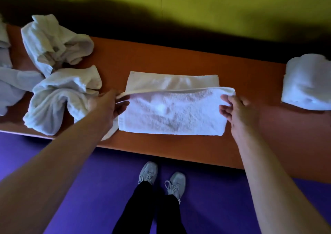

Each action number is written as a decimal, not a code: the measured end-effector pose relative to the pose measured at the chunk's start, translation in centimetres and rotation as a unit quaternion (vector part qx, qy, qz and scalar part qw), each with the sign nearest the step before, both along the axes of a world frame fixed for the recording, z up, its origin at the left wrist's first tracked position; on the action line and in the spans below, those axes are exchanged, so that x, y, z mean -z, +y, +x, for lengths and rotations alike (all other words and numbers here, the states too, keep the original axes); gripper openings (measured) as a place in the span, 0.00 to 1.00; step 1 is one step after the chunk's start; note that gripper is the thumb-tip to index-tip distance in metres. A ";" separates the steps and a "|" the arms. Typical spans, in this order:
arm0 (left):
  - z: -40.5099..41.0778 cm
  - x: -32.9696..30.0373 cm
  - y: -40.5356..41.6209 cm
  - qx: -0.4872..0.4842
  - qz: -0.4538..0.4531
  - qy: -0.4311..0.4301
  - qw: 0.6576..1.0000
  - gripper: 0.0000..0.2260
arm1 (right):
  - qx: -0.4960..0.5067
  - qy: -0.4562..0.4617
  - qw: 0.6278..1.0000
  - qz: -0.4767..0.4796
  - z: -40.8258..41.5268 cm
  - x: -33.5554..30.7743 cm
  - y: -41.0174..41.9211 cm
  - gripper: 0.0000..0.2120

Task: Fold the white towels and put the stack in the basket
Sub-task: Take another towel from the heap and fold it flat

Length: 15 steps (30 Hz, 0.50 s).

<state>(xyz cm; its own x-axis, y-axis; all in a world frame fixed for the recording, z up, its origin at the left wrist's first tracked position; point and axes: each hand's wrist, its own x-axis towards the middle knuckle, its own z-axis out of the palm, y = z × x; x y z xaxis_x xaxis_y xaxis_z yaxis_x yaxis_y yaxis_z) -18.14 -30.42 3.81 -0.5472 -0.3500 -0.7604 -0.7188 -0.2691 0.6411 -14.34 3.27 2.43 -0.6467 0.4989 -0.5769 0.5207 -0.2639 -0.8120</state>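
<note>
Head view: both hands (107,106) (236,108) pinch the towel's (172,115) raised edge.

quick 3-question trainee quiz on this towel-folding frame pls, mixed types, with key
1. True or false: both hands hold the towel being folded.
2. Where do the crumpled towels lie? A) at the person's left B) at the person's right C) on the floor
3. Fill in: the folded stack sits on the ____ table.

Key: 1 true: the left hand and the right hand each pinch an end of its upper layer. 2 A. 3 orange.
</note>
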 end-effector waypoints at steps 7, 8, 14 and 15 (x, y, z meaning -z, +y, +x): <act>-5.7 2.1 1.3 0.024 0.014 -0.003 1.000 0.10 | -0.056 -0.019 0.992 0.108 -5.4 3.6 0.0 0.08; -6.1 2.5 1.5 0.032 0.013 -0.002 0.999 0.09 | -0.053 -0.019 0.992 0.114 -5.8 4.2 0.0 0.07; -6.6 5.0 2.2 0.045 -0.057 0.048 0.996 0.13 | -0.030 -0.024 0.990 0.136 -7.1 7.1 0.2 0.04; -6.1 5.5 2.1 0.080 -0.115 0.060 0.988 0.19 | -0.038 -0.017 0.988 0.147 -6.9 7.6 0.3 0.09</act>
<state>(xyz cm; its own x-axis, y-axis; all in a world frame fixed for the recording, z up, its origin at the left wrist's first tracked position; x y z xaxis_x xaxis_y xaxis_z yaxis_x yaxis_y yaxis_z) -24.22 -28.36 -1.74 -0.6914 -0.4079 -0.5963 -0.6547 0.0048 0.7559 -21.26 3.57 -5.14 -0.6715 0.5983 -0.4372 0.5588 0.0214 -0.8290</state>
